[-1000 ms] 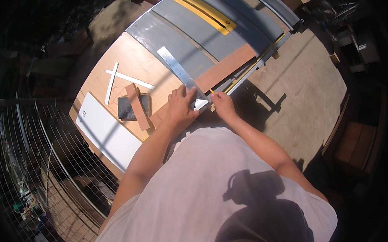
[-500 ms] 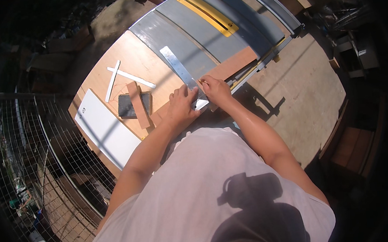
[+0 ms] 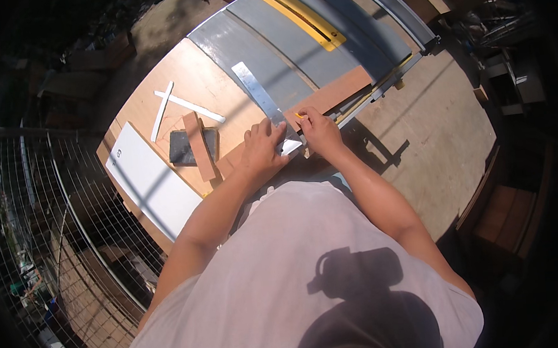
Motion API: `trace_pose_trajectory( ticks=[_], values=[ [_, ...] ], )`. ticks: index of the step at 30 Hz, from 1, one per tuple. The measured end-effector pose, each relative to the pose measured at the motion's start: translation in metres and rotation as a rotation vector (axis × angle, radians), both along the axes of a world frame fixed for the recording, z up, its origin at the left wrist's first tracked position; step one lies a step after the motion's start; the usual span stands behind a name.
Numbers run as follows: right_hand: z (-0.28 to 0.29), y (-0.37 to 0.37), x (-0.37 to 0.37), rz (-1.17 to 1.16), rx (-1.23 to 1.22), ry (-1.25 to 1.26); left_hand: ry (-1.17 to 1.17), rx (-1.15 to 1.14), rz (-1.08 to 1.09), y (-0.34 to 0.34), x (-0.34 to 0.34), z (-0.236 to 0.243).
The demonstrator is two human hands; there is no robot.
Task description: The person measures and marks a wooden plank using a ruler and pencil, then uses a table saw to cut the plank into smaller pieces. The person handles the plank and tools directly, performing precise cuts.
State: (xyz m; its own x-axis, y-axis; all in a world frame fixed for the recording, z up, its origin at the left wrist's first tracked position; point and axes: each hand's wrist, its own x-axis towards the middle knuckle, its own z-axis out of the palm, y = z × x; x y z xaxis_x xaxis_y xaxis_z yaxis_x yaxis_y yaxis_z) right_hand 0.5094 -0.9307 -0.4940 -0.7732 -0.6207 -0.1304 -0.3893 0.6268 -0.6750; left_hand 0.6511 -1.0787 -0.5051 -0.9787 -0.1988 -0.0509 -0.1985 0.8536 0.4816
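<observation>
A silver metal square [image 3: 250, 79] lies across a reddish-brown wooden strip [image 3: 334, 89] along the near edge of a grey machine top. My left hand [image 3: 259, 151] is closed over the near end of the square and the strip, thumb against the blade. My right hand [image 3: 320, 132] pinches a yellow pencil [image 3: 300, 115] beside the blade, just right of my left hand; its tip is too small to make out. A dark square block [image 3: 182, 150] with a short wooden piece [image 3: 193, 129] across it rests left of my left hand.
Two crossed white strips [image 3: 200, 111] and a white panel [image 3: 153, 183] lie on the plywood surface [image 3: 207, 69]. A yellow slotted insert [image 3: 300, 14] sits in the machine top, with a metal rail [image 3: 411, 26] beyond. Wire fencing [image 3: 48, 209] stands left, wooden boxes [image 3: 502, 213] right.
My right hand has moved up beside the square's blade with the pencil, then shifted slightly right. My left hand stays on the square.
</observation>
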Motion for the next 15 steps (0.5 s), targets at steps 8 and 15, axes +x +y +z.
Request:
trace_pose_trajectory(
  ticks=[8, 15],
  values=[
    [-0.008, -0.024, -0.008, 0.089, 0.071, 0.089, -0.011, 0.009, -0.006, -0.003, -0.002, -0.006],
    [0.0, -0.026, -0.003, 0.167, 0.147, 0.117, 0.021, -0.001, -0.006, -0.003, -0.002, -0.012]
  ],
)
